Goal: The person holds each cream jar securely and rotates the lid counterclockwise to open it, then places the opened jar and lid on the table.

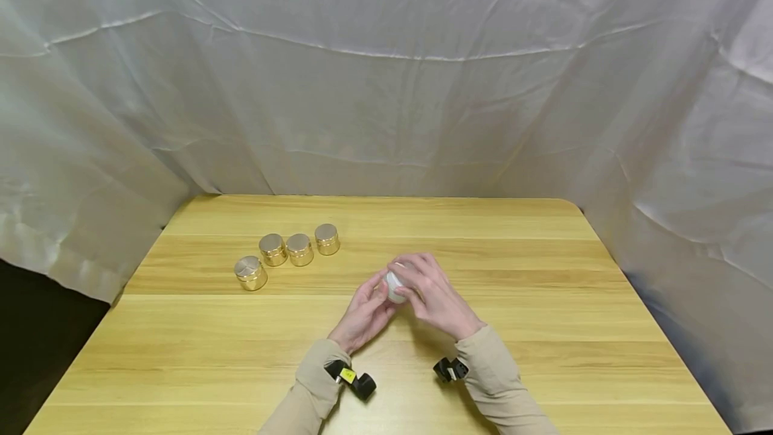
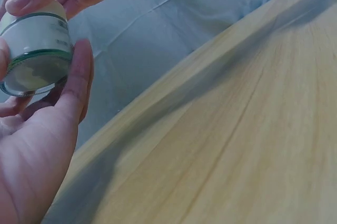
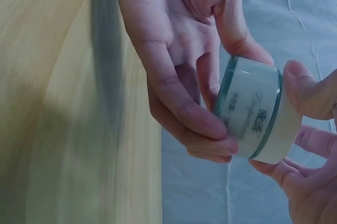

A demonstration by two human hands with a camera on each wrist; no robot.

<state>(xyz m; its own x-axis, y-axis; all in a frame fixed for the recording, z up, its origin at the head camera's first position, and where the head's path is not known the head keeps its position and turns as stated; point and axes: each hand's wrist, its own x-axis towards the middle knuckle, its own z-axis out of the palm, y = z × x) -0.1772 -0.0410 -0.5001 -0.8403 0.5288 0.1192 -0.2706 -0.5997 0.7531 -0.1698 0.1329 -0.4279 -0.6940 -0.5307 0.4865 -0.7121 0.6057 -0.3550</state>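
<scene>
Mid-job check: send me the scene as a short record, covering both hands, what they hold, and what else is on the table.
Held item: white lidded jar, off the table, tilted
Left hand: grips the jar's body
Right hand: fingers and thumb on the pale lid
Lid: on the jar; how tight, cannot tell
Printing: on the jar's side, too small to read
Also on table: four gold containers, upright, toward the far left
Backdrop: pale curtain behind the table
</scene>
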